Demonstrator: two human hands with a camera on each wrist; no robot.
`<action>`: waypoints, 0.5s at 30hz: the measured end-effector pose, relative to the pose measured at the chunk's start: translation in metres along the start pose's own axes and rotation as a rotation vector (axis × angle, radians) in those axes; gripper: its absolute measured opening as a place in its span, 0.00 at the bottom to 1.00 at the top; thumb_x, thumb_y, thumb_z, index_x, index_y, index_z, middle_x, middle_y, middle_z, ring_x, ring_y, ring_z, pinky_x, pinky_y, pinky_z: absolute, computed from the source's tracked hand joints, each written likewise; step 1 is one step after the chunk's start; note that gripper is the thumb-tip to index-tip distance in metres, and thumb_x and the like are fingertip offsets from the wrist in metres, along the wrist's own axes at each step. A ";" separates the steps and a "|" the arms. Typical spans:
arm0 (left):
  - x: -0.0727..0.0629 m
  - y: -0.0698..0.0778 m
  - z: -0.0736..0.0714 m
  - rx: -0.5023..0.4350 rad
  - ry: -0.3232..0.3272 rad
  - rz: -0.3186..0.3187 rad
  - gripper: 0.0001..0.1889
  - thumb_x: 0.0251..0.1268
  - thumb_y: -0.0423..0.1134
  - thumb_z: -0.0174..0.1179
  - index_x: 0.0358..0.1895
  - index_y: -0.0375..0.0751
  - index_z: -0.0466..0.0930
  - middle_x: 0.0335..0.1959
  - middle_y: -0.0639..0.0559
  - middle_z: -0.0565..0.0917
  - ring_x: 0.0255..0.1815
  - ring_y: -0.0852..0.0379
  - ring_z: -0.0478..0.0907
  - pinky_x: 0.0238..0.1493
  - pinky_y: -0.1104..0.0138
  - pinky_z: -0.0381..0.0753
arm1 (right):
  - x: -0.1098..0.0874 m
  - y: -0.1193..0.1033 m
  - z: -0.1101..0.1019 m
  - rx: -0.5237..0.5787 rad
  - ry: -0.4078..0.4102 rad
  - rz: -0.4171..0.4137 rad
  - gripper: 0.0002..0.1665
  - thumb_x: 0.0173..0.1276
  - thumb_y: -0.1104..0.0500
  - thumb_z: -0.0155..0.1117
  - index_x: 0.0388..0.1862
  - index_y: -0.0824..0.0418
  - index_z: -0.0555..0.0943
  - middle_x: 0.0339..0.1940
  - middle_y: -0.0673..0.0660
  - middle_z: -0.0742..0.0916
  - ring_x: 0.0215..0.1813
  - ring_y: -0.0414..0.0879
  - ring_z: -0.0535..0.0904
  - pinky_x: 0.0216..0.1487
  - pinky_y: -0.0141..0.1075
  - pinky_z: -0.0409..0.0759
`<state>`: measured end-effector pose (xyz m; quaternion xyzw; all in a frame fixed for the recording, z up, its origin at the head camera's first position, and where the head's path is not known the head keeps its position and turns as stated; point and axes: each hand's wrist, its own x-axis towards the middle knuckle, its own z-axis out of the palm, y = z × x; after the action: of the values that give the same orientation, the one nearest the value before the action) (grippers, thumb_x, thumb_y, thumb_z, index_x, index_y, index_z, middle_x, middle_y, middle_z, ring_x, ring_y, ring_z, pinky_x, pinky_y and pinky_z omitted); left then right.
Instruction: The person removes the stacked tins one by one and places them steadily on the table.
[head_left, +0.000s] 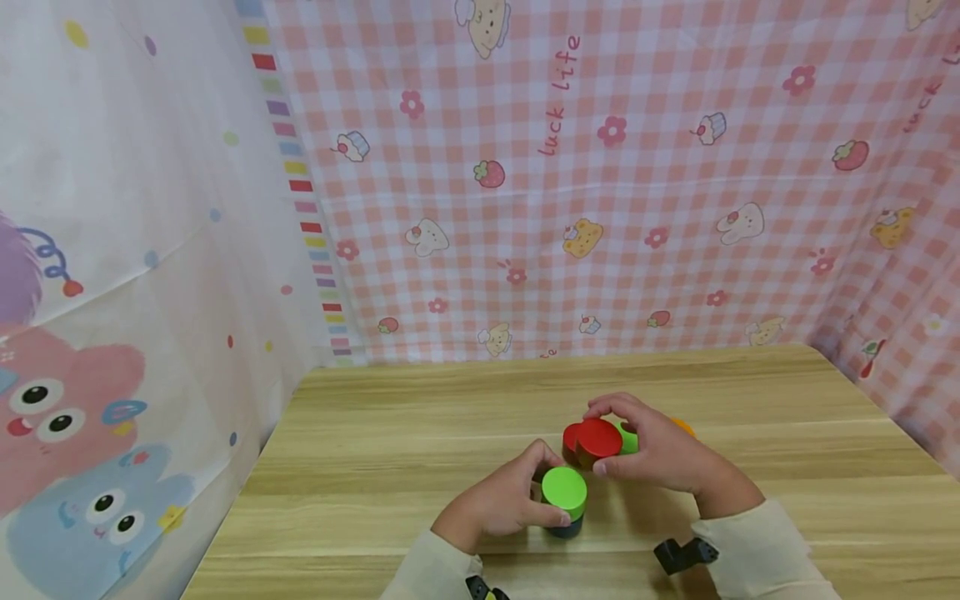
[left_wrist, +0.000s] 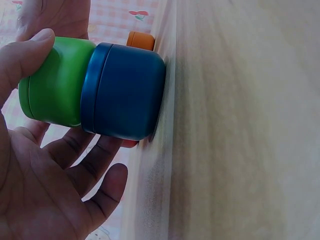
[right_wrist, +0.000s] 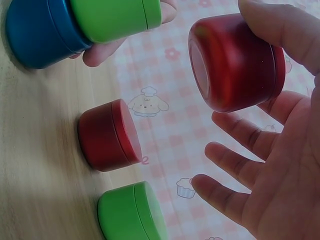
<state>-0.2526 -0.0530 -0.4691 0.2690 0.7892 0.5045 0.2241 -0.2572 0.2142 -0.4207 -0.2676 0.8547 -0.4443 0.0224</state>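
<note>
With thumb and fingers, my left hand [head_left: 513, 497] holds a small round light-green tin [head_left: 564, 490], which sits on top of a dark blue tin [left_wrist: 127, 90]. The blue tin stands upright on the table. My right hand [head_left: 663, 450] grips a red tin [right_wrist: 237, 65] between thumb and fingers, raised off the table and slightly tilted. Below it a second red tin [right_wrist: 107, 135] stands on the wood, beside another green tin [right_wrist: 127, 212]. In the head view the right hand partly hides both standing tins.
An orange tin [head_left: 684, 427] stands behind the right hand, mostly covered by it. The wooden table [head_left: 360, 467] meets a pink checked cloth [head_left: 525, 208] at the back and a white printed cloth [head_left: 187, 292] on the left.
</note>
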 end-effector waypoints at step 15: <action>0.000 0.001 -0.001 -0.002 0.001 -0.017 0.25 0.64 0.37 0.75 0.57 0.52 0.70 0.52 0.60 0.81 0.52 0.63 0.77 0.59 0.66 0.75 | 0.001 0.006 -0.003 -0.002 0.021 -0.002 0.30 0.61 0.53 0.82 0.60 0.52 0.80 0.68 0.59 0.81 0.73 0.67 0.72 0.69 0.72 0.68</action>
<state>-0.2527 -0.0534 -0.4680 0.2620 0.7912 0.5032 0.2283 -0.2613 0.2183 -0.4232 -0.2639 0.8550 -0.4463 0.0126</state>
